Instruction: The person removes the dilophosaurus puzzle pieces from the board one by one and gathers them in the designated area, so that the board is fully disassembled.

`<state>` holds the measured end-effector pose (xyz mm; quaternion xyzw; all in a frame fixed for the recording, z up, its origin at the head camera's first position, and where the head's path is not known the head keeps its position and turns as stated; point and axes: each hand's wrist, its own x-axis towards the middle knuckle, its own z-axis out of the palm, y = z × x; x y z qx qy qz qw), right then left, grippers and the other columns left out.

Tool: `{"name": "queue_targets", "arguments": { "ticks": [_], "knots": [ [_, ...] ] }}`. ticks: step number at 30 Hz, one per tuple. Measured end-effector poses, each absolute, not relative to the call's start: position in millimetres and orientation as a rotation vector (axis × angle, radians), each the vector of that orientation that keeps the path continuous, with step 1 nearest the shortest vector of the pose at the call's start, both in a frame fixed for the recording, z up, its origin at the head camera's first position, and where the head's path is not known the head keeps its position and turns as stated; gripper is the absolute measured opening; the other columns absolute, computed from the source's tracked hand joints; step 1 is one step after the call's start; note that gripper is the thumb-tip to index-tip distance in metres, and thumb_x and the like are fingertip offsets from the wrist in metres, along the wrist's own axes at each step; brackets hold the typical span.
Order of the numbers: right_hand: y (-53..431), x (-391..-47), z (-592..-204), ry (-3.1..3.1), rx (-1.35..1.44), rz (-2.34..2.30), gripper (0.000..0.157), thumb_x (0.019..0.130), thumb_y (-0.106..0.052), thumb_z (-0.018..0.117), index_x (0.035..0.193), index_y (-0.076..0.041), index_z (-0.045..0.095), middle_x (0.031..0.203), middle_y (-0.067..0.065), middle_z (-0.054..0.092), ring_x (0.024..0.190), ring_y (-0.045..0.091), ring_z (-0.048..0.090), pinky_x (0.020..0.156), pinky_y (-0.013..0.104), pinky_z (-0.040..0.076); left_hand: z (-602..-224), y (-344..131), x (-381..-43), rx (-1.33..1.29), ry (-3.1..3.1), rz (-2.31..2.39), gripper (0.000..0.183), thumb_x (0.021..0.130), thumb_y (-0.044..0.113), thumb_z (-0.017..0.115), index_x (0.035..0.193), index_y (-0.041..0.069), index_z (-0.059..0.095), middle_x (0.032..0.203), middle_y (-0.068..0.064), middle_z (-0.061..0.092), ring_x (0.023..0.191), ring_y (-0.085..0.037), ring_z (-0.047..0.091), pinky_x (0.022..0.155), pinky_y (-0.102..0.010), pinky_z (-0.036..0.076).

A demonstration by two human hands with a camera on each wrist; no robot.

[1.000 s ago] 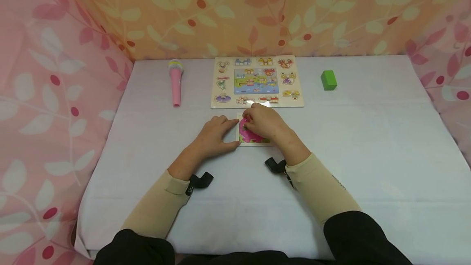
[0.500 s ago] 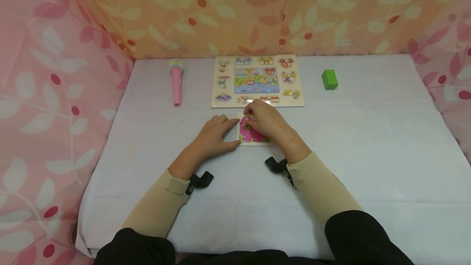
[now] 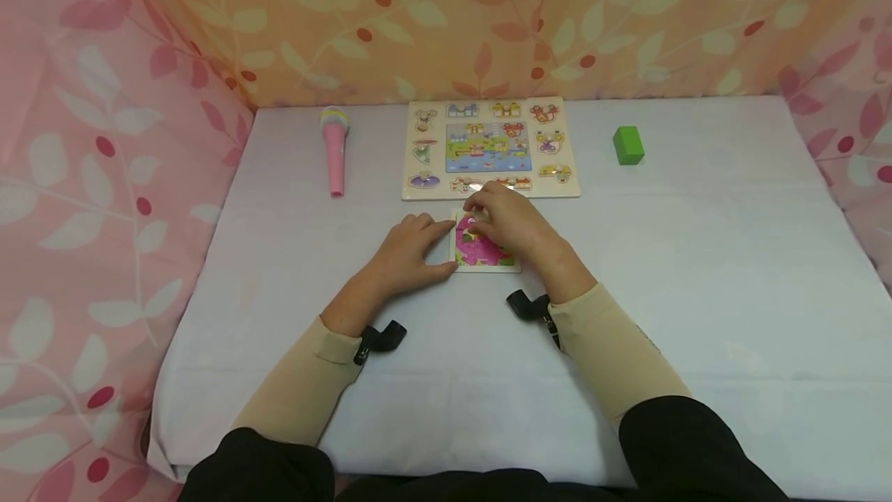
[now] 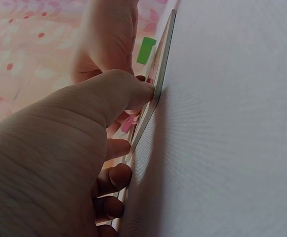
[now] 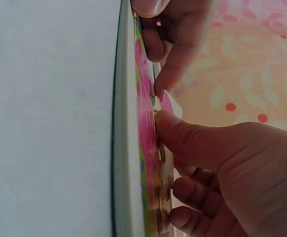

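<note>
A pink leaf-patterned curtain (image 3: 77,215) bounds the far left. Next, a pink toy microphone (image 3: 335,157) lies on the white tablecloth (image 3: 732,293), yellow-banded head toward the orange curtain (image 3: 446,18) at the back. A black wrist-mounted device (image 3: 385,337) sits on the inner side of the left beige sleeve (image 3: 300,390).

The left hand (image 3: 404,254) is spread wide: the index fingertip touches the upper left corner of the small jigsaw board (image 3: 488,269), the thumb the lower left corner. This board lies flat at centre, showing a magenta picture in a pale frame. Directly behind it lies a wooden peg puzzle board (image 3: 418,194), its knobbed pieces arranged around a blue-and-green scene.

The right hand (image 3: 517,217) is positioned over the upper right of the jigsaw board. Its grip is narrow, pinching a jigsaw piece (image 5: 166,101), which is tilted and raised partly above the picture surface; whether its lower edge touches the board cannot be told. Farther right, well apart from the peg puzzle board, stands a green block (image 3: 629,146).
</note>
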<state>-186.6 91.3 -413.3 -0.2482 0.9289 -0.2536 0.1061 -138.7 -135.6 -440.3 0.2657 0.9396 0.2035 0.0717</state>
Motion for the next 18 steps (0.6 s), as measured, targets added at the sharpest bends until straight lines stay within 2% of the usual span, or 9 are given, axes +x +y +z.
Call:
{"name": "queue_targets", "arguments": {
  "ticks": [4, 11, 18],
  "knots": [
    [91.1, -185.8, -414.8, 2.743, -0.747, -0.729, 0.03, 0.096, -0.023, 0.074, 0.123, -0.009, 0.071, 0.118, 0.008, 0.059, 0.105, 0.024, 0.057, 0.1, 0.042, 0.045, -439.3, -135.4, -138.3, 0.803, 2.827, 0.611, 0.073, 0.089, 0.05, 0.073, 0.148, 0.012, 0.055, 0.111, -0.003, 0.057, 0.101, -0.021, 0.047, 0.084, -0.037, 0.042],
    [90.2, -185.6, -413.9, 2.724, -0.75, -0.756, 0.027, 0.097, -0.017, 0.072, 0.122, -0.006, 0.07, 0.107, 0.007, 0.063, 0.096, 0.023, 0.058, 0.091, 0.041, 0.047, -437.6, -135.0, -138.3, 0.802, 2.824, 0.614, 0.073, 0.089, 0.05, 0.073, 0.149, 0.012, 0.055, 0.111, -0.004, 0.057, 0.101, -0.022, 0.047, 0.084, -0.037, 0.042],
    [92.6, -187.6, -413.6, 2.693, -0.774, -0.8, 0.033, 0.094, -0.016, 0.075, 0.125, -0.005, 0.071, 0.11, 0.008, 0.063, 0.095, 0.024, 0.056, 0.088, 0.04, 0.046, -437.9, -135.1, -139.3, 0.803, 2.821, 0.606, 0.073, 0.089, 0.05, 0.073, 0.149, 0.012, 0.054, 0.111, -0.004, 0.057, 0.102, -0.022, 0.047, 0.084, -0.037, 0.041]
  ]
}}
